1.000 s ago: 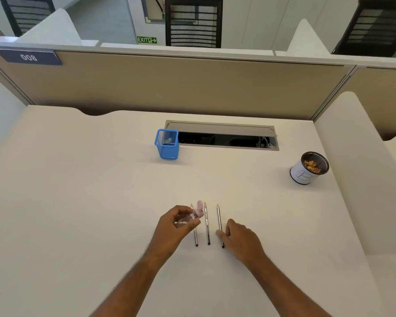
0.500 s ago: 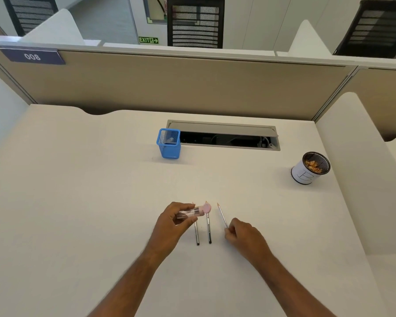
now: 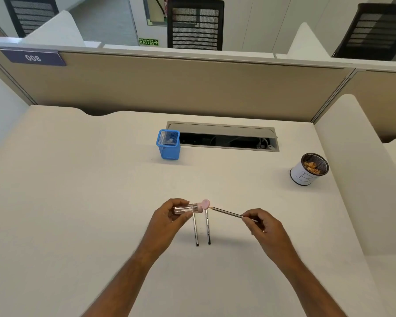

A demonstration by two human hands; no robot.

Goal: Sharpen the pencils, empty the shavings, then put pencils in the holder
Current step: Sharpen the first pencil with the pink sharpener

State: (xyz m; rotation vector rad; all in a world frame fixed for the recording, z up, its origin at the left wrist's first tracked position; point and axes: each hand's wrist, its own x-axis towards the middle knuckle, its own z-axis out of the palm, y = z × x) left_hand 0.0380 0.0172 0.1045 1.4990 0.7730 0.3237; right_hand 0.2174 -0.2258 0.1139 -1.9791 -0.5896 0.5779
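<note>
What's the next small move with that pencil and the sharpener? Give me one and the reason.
Probably slide the pencil tip leftward into the pink end of the sharpener. The right hand pinches the pencil with its point aimed at that end, just short of it, while the left hand holds the sharpener level. Two more pencils lie on the desk.

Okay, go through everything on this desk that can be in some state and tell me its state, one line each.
Sharpener: held sideways in the left hand, pink end toward the pencil tip.
Held pencil: pinched by the right hand, off the desk, tip just short of the sharpener.
Two other pencils: lying flat, side by side.
Blue holder: upright, no pencils in it.
White cup: upright, shavings inside.
Cable hatch: open.
</note>
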